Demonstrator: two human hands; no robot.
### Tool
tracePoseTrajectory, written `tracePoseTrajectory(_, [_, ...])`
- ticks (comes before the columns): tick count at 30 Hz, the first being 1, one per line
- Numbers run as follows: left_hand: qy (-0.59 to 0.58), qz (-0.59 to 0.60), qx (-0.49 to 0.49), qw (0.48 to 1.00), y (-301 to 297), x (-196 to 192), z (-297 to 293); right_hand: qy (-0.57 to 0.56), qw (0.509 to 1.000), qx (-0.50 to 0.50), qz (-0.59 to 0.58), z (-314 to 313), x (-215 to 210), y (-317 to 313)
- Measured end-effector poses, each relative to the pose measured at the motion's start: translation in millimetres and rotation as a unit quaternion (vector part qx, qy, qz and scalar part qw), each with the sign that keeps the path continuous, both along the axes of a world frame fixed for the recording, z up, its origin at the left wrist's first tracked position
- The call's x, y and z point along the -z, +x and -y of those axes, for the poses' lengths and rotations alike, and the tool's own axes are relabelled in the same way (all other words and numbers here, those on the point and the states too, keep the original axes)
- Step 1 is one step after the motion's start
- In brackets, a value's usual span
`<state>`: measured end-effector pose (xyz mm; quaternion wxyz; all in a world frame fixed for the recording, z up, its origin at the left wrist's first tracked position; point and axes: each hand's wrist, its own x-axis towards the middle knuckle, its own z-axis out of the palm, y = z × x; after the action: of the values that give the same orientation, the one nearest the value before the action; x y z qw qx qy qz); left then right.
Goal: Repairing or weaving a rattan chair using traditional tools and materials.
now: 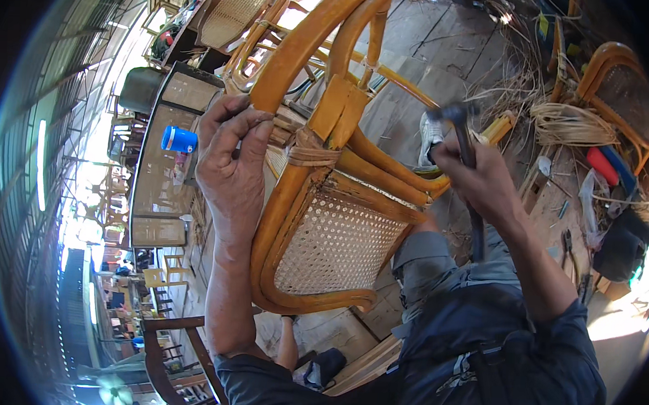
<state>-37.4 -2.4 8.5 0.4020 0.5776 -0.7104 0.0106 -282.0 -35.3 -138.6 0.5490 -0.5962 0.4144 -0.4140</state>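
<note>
A glossy honey-coloured rattan chair (pixel 274 269) stands tilted in front of me, with a woven cane panel (pixel 341 239) in its frame. Strips of brown binding (pixel 313 156) wrap a joint below a split, flat-sided block (pixel 337 115). My left hand (pixel 229 148) is closed in a pinch beside that joint, its fingertips against the chair's curved pole; what they pinch is too small to make out. To the right, my right hand (pixel 478 169) grips a dark hammer (pixel 475 234) by the handle, its head raised beyond the fist and apart from the chair.
Loose rattan strands (pixel 515 77) and a coiled bundle (pixel 570 125) lie at the far right, near another cane-panelled chair (pixel 622 92). Pliers (pixel 570 253) rest on the floor at right. A blue jug (pixel 179 140) stands on a panelled surface at left. A dark wooden chair (pixel 169 362) is lower left.
</note>
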Motion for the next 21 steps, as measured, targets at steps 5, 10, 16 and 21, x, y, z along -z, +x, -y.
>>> tracePoseTrajectory(5, [-0.040, 0.134, 0.002, 0.990, -1.3, 0.9, 0.2, 0.246, 0.957, -0.084, 0.128, -49.9, 83.4, -38.0])
tracePoseTrajectory(10, [-0.041, 0.110, -0.008, 0.993, -2.5, 1.5, 0.8, 0.284, 0.942, -0.102, 0.147, -52.1, 85.0, -49.7])
tracePoseTrajectory(16, [-0.056, 0.139, -0.010, 0.989, 1.1, 2.1, -0.4, -0.166, 0.958, -0.229, 0.040, 6.4, -37.1, 9.8])
tracePoseTrajectory(21, [-0.048, 0.094, -0.020, 0.994, -3.0, 0.7, -2.1, -0.364, 0.897, -0.195, -0.160, 25.4, -76.6, 50.9])
